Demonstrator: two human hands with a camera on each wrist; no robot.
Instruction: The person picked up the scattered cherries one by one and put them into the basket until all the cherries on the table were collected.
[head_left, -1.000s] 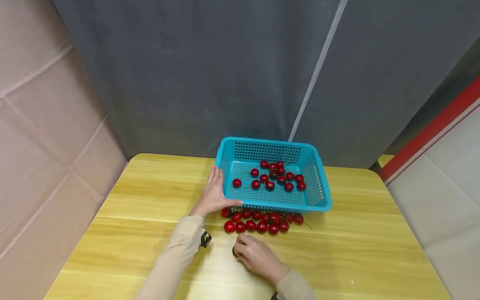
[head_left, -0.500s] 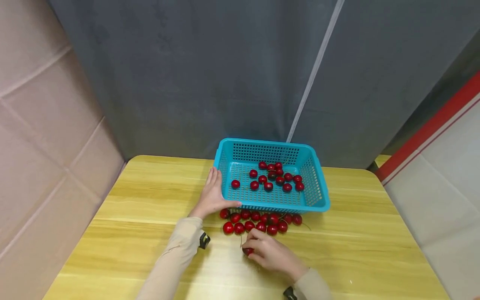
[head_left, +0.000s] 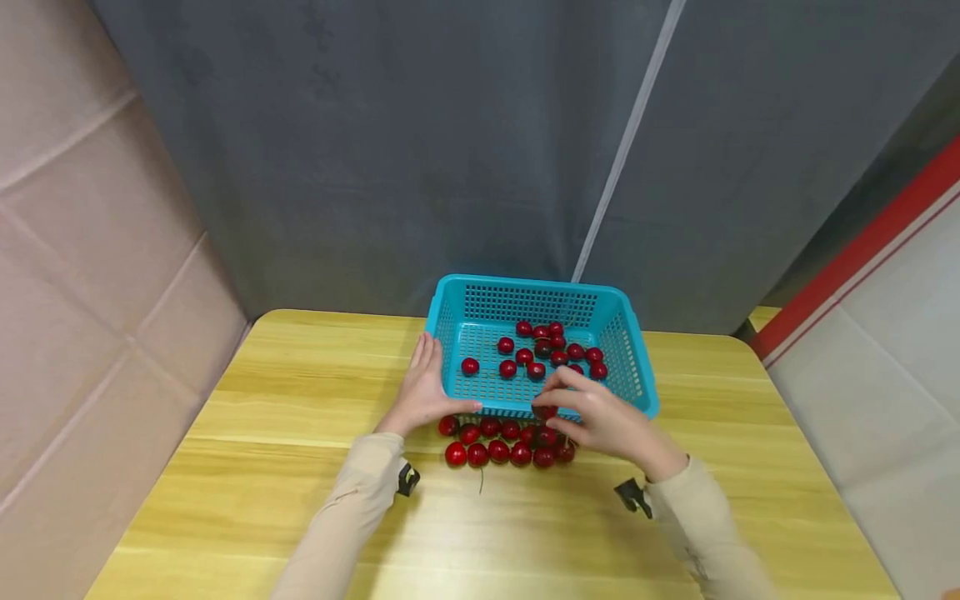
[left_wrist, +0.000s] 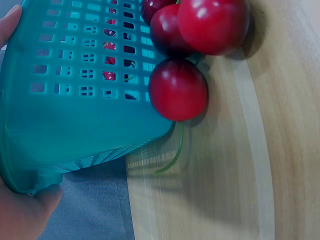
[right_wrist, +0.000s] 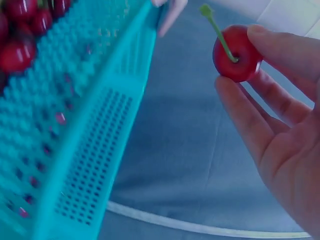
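A turquoise plastic basket with perforated walls stands on the table, several dark red cherries lying in it. My left hand grips its near left corner, fingers along the left side and thumb over the front rim. Thumb and fingers of my right hand pinch a single cherry with a green stem, over the basket's front rim in the head view. Two rows of cherries line the table in front of the basket; the right hand hides part of their right end.
The light wooden table carries all of this. A dark grey curtain hangs right behind its far edge. Pale padded panels rise on the left, and a white panel with a red border flanks the right.
My right hand picked a cherry up from the near table and moved it forward and right to the basket's front rim. The left hand stays on the basket corner.
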